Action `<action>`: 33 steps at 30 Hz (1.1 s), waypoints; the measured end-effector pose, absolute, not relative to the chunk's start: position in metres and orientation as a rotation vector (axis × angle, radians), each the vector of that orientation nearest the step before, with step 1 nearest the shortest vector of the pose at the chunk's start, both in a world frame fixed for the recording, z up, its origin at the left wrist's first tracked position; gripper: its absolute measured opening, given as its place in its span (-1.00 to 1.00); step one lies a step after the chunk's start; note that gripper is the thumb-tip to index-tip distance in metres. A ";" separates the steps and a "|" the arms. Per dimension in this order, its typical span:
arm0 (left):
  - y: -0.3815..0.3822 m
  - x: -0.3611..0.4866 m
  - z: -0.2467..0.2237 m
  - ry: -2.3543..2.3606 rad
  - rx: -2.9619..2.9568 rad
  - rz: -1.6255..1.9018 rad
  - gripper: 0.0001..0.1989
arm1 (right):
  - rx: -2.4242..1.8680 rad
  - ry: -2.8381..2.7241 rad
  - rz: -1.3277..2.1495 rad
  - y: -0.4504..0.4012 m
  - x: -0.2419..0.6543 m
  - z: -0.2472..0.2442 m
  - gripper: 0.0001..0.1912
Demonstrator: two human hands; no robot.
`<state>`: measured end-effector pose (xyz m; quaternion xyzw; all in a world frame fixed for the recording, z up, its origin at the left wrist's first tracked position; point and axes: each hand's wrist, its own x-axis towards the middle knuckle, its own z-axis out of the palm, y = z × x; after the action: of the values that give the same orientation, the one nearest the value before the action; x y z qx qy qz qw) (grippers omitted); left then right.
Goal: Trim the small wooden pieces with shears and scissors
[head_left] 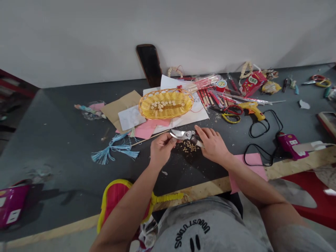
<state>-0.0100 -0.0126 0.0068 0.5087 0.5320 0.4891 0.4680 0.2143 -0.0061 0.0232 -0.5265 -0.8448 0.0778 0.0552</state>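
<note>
My right hand (213, 144) is closed round the handles of a pair of pruning shears (187, 135), whose curved metal blades point left. My left hand (163, 147) pinches at the blade tips, its thumb and fingers pressed together. A thin wooden stick (147, 139) runs from those fingers down to the left; its gripped end is hidden. Below the shears, many small tan bits (189, 147) lie scattered on the dark table. Just beyond my hands stands a yellow woven basket (147, 111) holding small pale pieces.
Blue tassels (112, 148) and pink paper (144, 131) lie left of my hands. Scissors (231, 114), a yellow glue gun (253, 109) and its black cord (258, 131) are at right, near a purple box (288, 143). A phone (149, 63) leans against the wall.
</note>
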 end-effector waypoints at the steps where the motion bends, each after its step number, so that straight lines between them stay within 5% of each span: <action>1: -0.013 -0.011 0.006 1.300 1.262 1.199 -0.81 | -1.589 -2.576 0.230 -0.006 0.215 0.024 -0.25; 9: -0.014 -0.012 0.005 1.185 1.248 1.227 -0.74 | -1.500 -2.617 0.253 -0.006 0.218 0.025 -0.13; 33: -0.014 -0.011 0.006 1.131 1.213 1.256 -0.74 | -1.485 -2.579 0.371 -0.009 0.217 0.021 -0.24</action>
<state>-0.0106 -0.0144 0.0061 0.5030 0.4688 0.5206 0.5062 0.2172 -0.0086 0.0210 -0.4939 -0.8578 0.1234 0.0711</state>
